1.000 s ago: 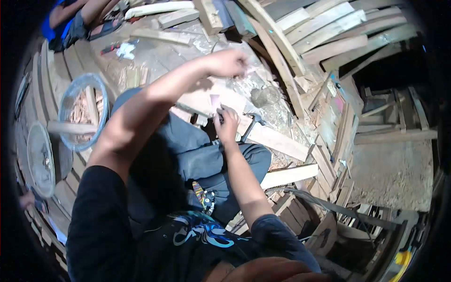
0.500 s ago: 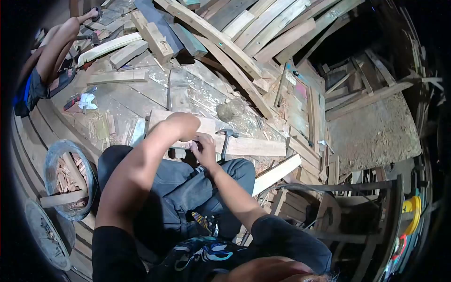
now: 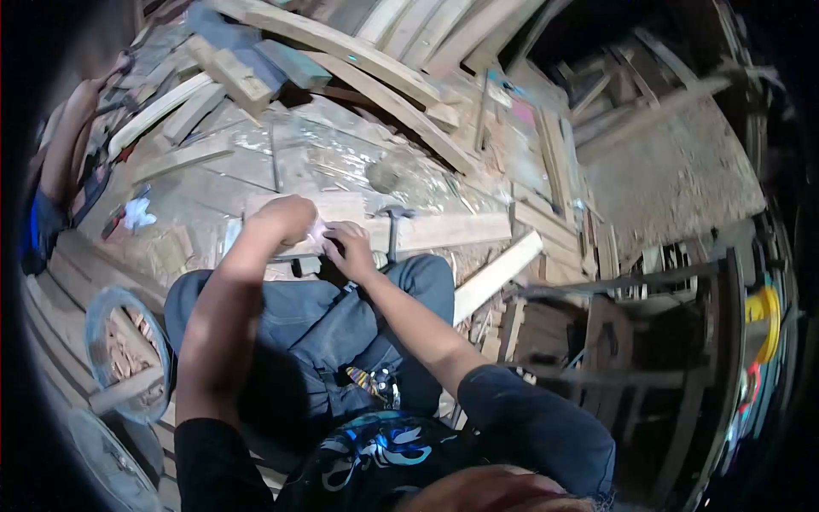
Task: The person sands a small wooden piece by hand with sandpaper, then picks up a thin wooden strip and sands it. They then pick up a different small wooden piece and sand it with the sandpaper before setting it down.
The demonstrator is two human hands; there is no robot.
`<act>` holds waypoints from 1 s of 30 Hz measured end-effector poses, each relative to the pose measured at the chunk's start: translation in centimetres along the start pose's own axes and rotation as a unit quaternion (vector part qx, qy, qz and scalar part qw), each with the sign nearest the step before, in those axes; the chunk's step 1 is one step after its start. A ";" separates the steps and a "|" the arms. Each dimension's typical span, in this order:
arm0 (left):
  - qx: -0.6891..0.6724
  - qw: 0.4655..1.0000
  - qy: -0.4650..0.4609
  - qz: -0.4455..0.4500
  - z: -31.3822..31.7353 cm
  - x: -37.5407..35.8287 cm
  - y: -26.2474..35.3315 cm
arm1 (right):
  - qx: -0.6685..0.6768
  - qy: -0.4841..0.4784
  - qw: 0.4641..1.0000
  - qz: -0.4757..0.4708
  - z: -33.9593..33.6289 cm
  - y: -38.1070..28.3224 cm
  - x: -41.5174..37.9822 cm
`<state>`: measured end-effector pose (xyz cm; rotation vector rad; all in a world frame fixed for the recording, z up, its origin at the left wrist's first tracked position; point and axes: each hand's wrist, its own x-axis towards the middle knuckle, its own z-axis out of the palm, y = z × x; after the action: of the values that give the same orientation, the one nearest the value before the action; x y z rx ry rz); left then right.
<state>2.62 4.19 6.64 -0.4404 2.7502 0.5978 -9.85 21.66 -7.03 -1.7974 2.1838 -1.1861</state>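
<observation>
Bucket [image 3: 91,328] of wood scraps [image 3: 124,348] at lower left, left hand [image 3: 290,217] curled at centre left, grip's contents unclear, pale piece [image 3: 318,230] between the hands, right hand [image 3: 351,254] partly bent, grip's hold indiscernible, hammer [image 3: 393,229] near centre.

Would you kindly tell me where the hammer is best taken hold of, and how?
The hammer is probably best gripped by its handle, from the near side with the right hand: its head lies at the far end, while the handle runs back toward the right leg, beside that hand.
</observation>
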 end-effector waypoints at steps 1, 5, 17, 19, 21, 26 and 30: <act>-0.002 1.000 -0.006 0.009 -0.2 0.2 0.0 | -0.005 -0.003 1.000 -0.007 -0.3 -0.1 0.2; -0.001 0.999 -0.037 0.038 2.8 3.3 -1.4 | -0.022 -0.022 0.999 -0.035 -1.2 -0.8 -0.7; -0.005 0.999 0.008 0.052 2.8 2.5 0.4 | -0.105 -0.091 0.989 -0.053 0.1 0.6 -1.9; -0.009 0.998 0.022 0.061 3.0 3.1 0.5 | -0.112 -0.106 0.986 -0.063 -0.1 0.5 -1.8; -0.039 0.995 0.053 0.081 2.9 2.9 0.8 | -0.121 -0.097 0.986 -0.066 -0.2 0.2 -1.8; -0.067 0.991 0.073 0.087 2.5 2.3 0.8 | -0.107 -0.066 0.989 -0.075 -0.3 0.2 -1.8; -0.015 0.998 0.048 0.033 4.0 3.5 -1.0 | -0.063 -0.073 0.995 -0.038 -0.5 -1.1 -1.2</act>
<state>0.67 4.26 1.56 -0.3947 2.8602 0.6507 -8.82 22.95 -6.48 -1.9650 2.1691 -0.9161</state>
